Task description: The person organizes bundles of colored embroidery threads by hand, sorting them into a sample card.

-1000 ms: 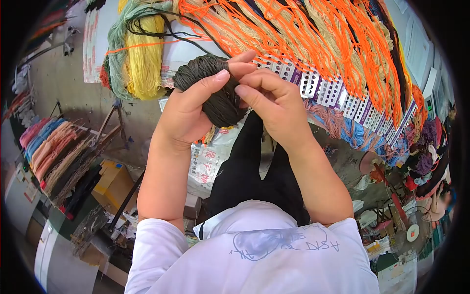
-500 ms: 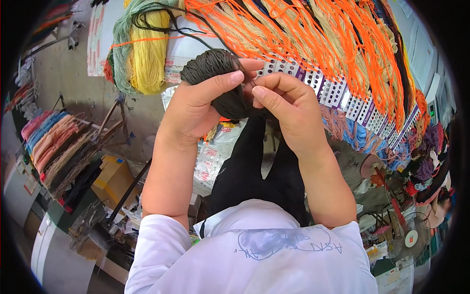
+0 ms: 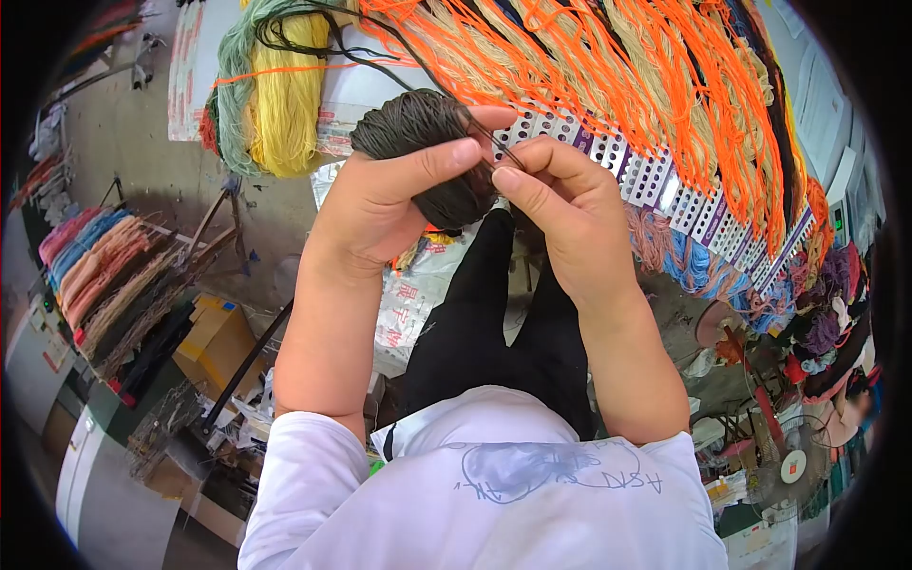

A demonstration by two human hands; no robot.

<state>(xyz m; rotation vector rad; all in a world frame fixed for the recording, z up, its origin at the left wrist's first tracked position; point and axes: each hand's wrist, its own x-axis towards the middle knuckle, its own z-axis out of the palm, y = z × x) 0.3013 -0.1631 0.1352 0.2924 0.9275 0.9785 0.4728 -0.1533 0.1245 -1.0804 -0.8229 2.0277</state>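
A thick skein of dark olive-grey thread (image 3: 404,123) is gripped in my left hand (image 3: 404,190), the thumb lying across its front and the fingers behind. My right hand (image 3: 560,195) pinches a few dark strands at the skein's right end between thumb and forefinger. Those strands run taut from the bundle to the pinch. Beyond my hands, orange threads and beige skeins (image 3: 627,66) lie over a row of white-and-purple cards punched with holes (image 3: 665,190). Loose black strands (image 3: 313,43) trail from the table down toward the skein.
A yellow skein (image 3: 288,95) and a pale green skein (image 3: 237,76) hang over the table edge at upper left. Coloured skeins hang on a rack (image 3: 104,266) at left, near a cardboard box (image 3: 218,342). A fan (image 3: 792,465) stands at lower right.
My right hand has drawn slightly to the right, away from the skein, and the pinched strands now show as a longer stretched length. My left hand keeps its hold.
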